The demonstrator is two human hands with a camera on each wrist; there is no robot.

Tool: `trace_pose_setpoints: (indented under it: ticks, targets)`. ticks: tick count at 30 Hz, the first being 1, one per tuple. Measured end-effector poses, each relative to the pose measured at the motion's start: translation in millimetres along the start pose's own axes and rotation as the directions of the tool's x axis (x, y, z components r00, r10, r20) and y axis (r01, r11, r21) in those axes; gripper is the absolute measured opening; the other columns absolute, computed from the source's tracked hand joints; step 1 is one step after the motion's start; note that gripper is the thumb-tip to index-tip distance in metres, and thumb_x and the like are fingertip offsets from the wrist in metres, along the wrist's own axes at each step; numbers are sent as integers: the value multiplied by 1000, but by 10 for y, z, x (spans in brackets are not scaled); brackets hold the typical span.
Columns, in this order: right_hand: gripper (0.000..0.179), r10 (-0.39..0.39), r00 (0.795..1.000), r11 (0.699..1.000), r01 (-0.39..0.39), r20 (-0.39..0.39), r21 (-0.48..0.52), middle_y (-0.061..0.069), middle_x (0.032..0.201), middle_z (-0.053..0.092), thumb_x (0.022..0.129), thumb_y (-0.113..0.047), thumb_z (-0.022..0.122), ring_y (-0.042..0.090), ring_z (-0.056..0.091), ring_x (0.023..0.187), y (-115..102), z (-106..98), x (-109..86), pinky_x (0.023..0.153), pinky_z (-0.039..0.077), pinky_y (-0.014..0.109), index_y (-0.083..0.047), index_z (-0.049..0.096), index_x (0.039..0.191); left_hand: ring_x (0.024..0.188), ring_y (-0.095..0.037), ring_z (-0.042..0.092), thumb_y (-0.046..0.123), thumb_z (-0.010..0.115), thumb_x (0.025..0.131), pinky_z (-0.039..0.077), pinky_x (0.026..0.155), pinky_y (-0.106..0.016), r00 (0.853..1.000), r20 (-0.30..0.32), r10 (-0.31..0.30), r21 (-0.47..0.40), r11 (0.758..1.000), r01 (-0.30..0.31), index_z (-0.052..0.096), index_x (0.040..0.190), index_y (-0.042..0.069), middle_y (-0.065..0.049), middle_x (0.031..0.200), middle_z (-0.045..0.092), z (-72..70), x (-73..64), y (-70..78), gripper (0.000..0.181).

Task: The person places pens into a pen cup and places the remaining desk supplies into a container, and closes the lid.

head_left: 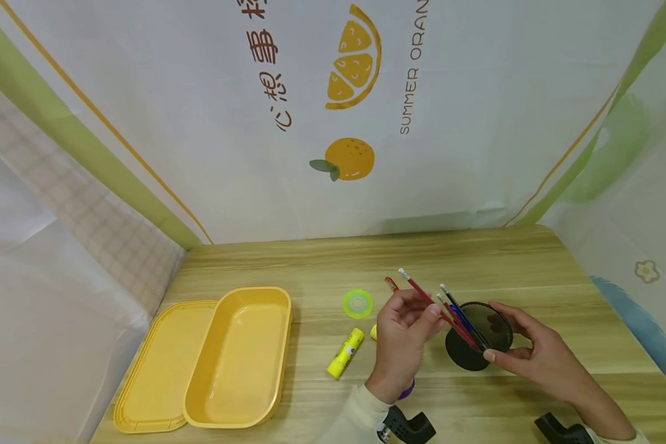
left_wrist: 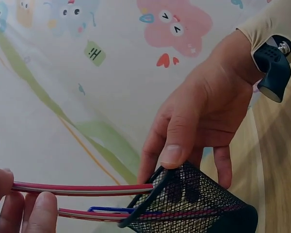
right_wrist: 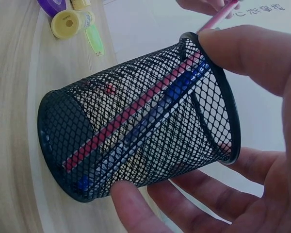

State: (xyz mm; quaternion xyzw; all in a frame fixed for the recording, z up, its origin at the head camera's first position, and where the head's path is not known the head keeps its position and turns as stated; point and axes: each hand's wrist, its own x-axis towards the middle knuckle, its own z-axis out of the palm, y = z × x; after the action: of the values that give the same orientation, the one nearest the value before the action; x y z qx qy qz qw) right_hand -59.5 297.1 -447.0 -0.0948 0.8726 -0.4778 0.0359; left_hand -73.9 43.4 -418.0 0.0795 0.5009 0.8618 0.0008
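Left hand (head_left: 401, 342) pinches a red pencil (head_left: 419, 288), lower end at mouth of the cup (head_left: 466, 356), while right hand (head_left: 538, 345), fingers curled round the cup, likely steadies it; blue pen (head_left: 462, 318) leans inside, glue stick (head_left: 346, 353) lies left of it.

Head view: soft light is falling evenly; yellow plastic tub (head_left: 238, 357) is casting faint shadow on table (head_left: 311, 265). Left wrist view: looking dimmer. Right wrist view: black mesh pen cup (right_wrist: 140, 119) is showing crisply.
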Motion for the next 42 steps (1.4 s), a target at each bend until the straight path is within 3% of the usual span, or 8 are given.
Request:
trace_pose_setpoints:
  ticks: [2,11,19,27,38,42]
  targets:
    - [85,1,1000,1000,-1,5,18,24,151,54,94,-21,83,-11,59,114,3,0,-2,68,63,32,-16,37,165,89,-9,71,1,74,97,64,82,-27,1000,10,0,20,1000,0,60,118,-14,-3,101,68,5,3,-29,30]
    - [85,-2,1000,1000,2,6,19,25,152,52,94,-22,83,-13,59,112,4,-4,-7,68,63,32,-16,37,165,90,-9,73,3,77,94,62,79,-21,1000,9,30,141,989,-31,68,111,-7,-21,105,73,15,-16,-181,22]
    - [85,-2,1000,1000,2,8,19,25,154,51,94,-22,83,-14,57,113,11,-2,-6,68,63,32,-16,36,165,89,-7,74,9,81,91,56,73,-17,999,-20,36,267,963,-29,75,106,3,-16,104,77,15,-33,-287,17]
    - [85,13,1000,1000,-13,17,23,28,154,51,95,-23,83,-9,64,109,9,-2,0,68,63,32,-16,36,165,86,-5,74,9,82,91,58,73,-17,1000,-17,-7,291,957,12,77,107,4,-13,103,79,-6,-31,-318,18]
    - [85,12,1000,999,-13,17,38,29,155,49,94,-21,83,-4,68,107,-10,1,1,69,64,31,-15,36,165,85,-5,75,3,80,91,63,75,-23,998,-6,-56,236,970,56,80,111,-1,-14,105,80,4,-27,-356,21]
    - [85,0,1000,999,0,5,33,27,152,53,93,-20,84,-9,62,112,-5,6,0,70,64,31,-14,37,164,84,-5,75,2,80,91,63,74,-22,998,-13,-60,228,972,62,80,112,-1,-14,107,80,-8,-26,-373,22]
